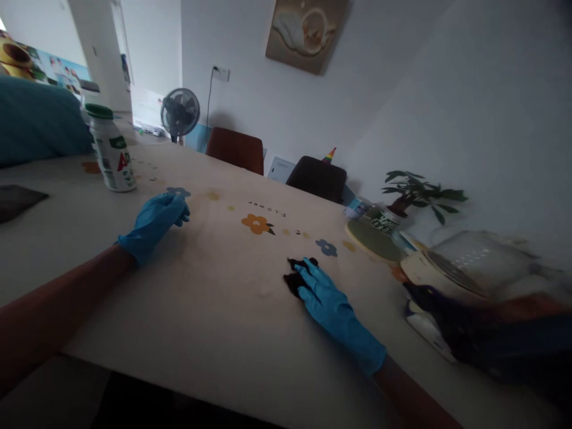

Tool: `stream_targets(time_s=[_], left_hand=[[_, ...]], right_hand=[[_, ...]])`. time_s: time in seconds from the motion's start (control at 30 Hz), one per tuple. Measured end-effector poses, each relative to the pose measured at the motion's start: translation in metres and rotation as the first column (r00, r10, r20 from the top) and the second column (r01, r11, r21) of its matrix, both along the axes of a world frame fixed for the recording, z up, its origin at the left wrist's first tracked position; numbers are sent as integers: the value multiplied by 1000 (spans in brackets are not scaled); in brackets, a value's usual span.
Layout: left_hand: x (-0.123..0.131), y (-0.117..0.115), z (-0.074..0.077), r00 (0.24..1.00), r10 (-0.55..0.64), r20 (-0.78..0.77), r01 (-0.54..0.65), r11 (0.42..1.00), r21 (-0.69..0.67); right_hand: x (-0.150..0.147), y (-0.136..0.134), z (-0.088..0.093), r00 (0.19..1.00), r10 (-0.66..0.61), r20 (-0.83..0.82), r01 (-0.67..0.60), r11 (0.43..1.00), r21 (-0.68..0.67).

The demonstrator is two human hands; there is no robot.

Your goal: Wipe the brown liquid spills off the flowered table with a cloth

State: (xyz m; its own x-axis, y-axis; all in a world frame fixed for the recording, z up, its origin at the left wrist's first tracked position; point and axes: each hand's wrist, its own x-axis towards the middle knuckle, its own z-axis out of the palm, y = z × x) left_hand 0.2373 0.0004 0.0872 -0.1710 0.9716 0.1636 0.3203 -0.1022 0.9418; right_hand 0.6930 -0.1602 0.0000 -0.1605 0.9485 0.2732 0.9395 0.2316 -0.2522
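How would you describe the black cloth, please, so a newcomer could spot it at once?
On the pale tabletop, find the person's right hand, gloved in blue. The black cloth lies partly under it, near a printed blue flower. Its black colour and crumpled shape set it apart from that flat print.

There was one blue-gloved left hand (156,224) at nine o'clock and one blue-gloved right hand (336,310) at five, making two; one black cloth (292,282) at six; one brown chair (236,149) and one black chair (317,177), again two, around twelve; one round grey fan (180,113) at ten.
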Motion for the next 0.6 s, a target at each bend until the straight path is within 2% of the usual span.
stream_targets(time_s=[0.13, 0.3, 0.43, 0.5, 0.6], left_hand=[[-2, -3, 0, 1000, 2, -5, -2, 1000, -17], [-4, -2, 0, 1000, 2, -31, -3, 999, -45], [-8, 6, -6, 995, 92, 45, -87, 990, -110], [-11, 10, -11, 984, 140, 112, -128, 986, -107], [-15, 15, -17, 978, 128, 167, -114, 989, -90]], right_hand=[[-1, -7, -3, 1000, 9, 4, -9, 1000, -22], [15, 24, -1, 984, -159, 87, 167, 981, -101], [29, 60, 18, 969, -242, 47, 246, 962, -118], [34, 78, 31, 970, -243, 1, 241, 962, -132], [41, 107, 47, 969, -231, -91, 212, 959, -187]])
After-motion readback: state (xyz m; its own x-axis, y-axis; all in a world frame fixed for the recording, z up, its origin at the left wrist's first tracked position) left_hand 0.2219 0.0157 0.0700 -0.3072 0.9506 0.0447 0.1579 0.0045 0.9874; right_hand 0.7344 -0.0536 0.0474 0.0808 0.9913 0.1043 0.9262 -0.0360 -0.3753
